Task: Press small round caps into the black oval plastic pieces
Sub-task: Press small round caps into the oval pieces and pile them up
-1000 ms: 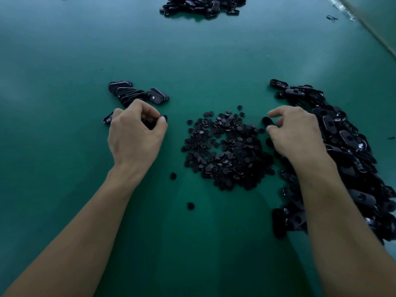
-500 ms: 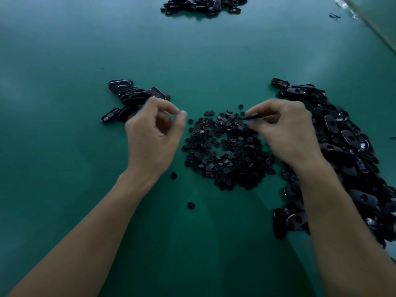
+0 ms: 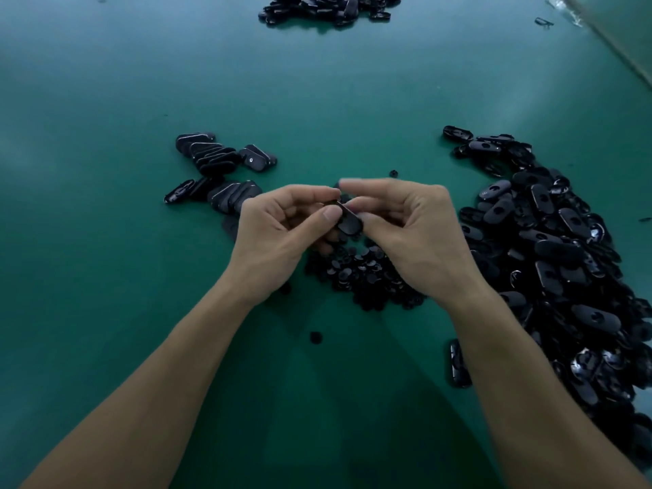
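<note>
One black oval piece point(image 3: 348, 221) is pinched between curled fingers of the left hand point(image 3: 278, 238) and right hand point(image 3: 412, 238), above the cap heap point(image 3: 367, 277). A large oval pile point(image 3: 564, 262) is heaped at 3 o'clock on the desk point(image 3: 106, 241), and a smaller group point(image 3: 218, 160) at 10 o'clock.

Black oval pieces point(image 3: 550, 241) and caps point(image 3: 367, 273) — plain green table point(image 3: 106, 241).
</note>
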Motion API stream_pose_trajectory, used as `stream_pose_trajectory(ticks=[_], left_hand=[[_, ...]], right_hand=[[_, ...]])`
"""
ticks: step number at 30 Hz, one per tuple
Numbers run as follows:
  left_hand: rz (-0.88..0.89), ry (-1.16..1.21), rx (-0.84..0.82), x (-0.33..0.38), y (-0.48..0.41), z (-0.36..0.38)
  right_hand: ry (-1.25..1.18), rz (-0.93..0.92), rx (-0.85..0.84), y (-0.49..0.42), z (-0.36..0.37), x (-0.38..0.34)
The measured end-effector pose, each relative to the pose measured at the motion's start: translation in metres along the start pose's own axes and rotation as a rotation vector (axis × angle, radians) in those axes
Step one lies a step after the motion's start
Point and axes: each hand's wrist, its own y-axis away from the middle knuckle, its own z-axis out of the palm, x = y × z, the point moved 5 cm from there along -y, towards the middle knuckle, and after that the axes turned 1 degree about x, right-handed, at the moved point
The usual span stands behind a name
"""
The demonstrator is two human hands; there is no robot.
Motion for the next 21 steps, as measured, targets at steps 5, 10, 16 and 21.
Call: stream_pose_trajectory(ticks=[5,10,16,21], left_hand=[[0.004,-0.015,0.043,-0.005,-0.003,-0.006],[0.028,-0.004,0.042,-0.004,-0.002,-0.007],[0.007,0.042,0.060,-0.007,-0.003,-0.010],[-0.011,0.070,0.103,-0.010,-0.005,-0.013]], right_hand=[[-0.031,0.125,-0.007,0.004,0.000,0.008],[0.031,0.095,0.008,0.007,0.003,0.005],[0.194,0.097,0.129,0.007,-0.003,0.006],[0.596,0.064,-0.043,0.009,0.006,0.008]])
